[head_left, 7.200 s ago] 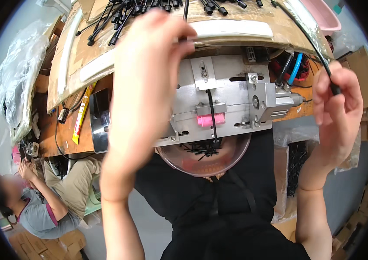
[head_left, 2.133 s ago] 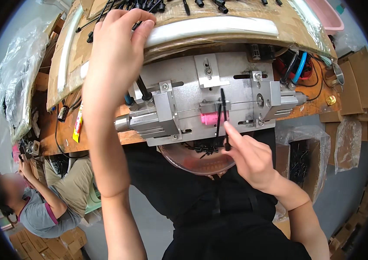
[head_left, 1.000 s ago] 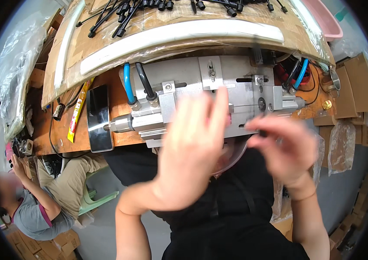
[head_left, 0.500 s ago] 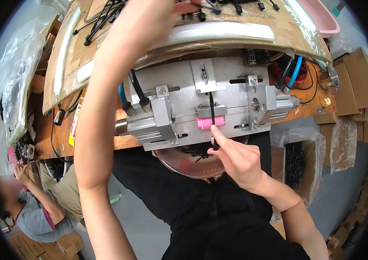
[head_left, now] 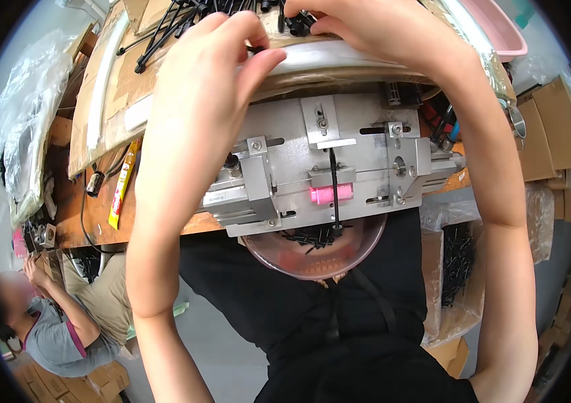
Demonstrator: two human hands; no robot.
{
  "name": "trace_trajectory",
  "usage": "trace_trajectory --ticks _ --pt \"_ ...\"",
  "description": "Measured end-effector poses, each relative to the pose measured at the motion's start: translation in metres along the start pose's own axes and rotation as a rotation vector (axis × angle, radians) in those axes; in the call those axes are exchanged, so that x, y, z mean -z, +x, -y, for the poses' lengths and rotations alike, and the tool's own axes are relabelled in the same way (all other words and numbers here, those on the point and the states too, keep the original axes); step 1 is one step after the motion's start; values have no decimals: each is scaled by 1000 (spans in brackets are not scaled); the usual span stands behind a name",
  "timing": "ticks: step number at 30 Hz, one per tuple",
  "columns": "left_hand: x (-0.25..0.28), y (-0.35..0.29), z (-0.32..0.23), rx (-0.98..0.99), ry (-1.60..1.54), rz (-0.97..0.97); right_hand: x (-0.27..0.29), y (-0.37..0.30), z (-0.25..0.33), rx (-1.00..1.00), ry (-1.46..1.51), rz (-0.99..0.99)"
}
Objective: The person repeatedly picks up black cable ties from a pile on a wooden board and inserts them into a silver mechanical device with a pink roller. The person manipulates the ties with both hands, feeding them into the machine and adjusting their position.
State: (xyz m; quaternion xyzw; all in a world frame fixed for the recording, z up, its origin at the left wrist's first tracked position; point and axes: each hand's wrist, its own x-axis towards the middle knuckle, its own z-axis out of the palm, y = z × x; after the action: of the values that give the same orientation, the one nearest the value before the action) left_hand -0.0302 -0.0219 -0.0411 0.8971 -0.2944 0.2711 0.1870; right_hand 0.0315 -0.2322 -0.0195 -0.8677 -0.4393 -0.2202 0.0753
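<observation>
My left hand (head_left: pixel 221 57) is raised over the front edge of the cardboard-covered shelf. Its thumb and fingers are curled together around a small black part (head_left: pixel 254 49), mostly hidden by them. My right hand (head_left: pixel 339 20) reaches into the pile of black rods (head_left: pixel 231 7), its fingertips closed on a black fitting (head_left: pixel 301 25). Below, a thin black rod (head_left: pixel 335 185) lies front to back across the metal fixture (head_left: pixel 299 144), over a pink block (head_left: pixel 331 193). Neither hand touches that rod.
A translucent bowl (head_left: pixel 315 272) with several black pieces sits under the fixture's front edge. To the right stands a plastic-lined box of black parts (head_left: pixel 457 262). A yellow packet (head_left: pixel 123 185) lies on the wooden bench. Another person (head_left: pixel 63 329) sits at the left.
My right hand has left the rod on the fixture and moved up to the pile. My left hand has drawn back slightly from the pile toward me, with a black part in its fingers.
</observation>
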Motion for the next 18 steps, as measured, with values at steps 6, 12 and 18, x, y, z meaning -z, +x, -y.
trace_trajectory --ticks 6,12,18 --pt "-3 -95 -71 153 -71 -140 2 -2 -13 -184 487 -36" --pt "-57 -140 -122 153 -38 168 43 -25 8 -421 1052 -476" --pt "-63 -136 -120 189 3 251 61 -92 8 -366 936 -515"
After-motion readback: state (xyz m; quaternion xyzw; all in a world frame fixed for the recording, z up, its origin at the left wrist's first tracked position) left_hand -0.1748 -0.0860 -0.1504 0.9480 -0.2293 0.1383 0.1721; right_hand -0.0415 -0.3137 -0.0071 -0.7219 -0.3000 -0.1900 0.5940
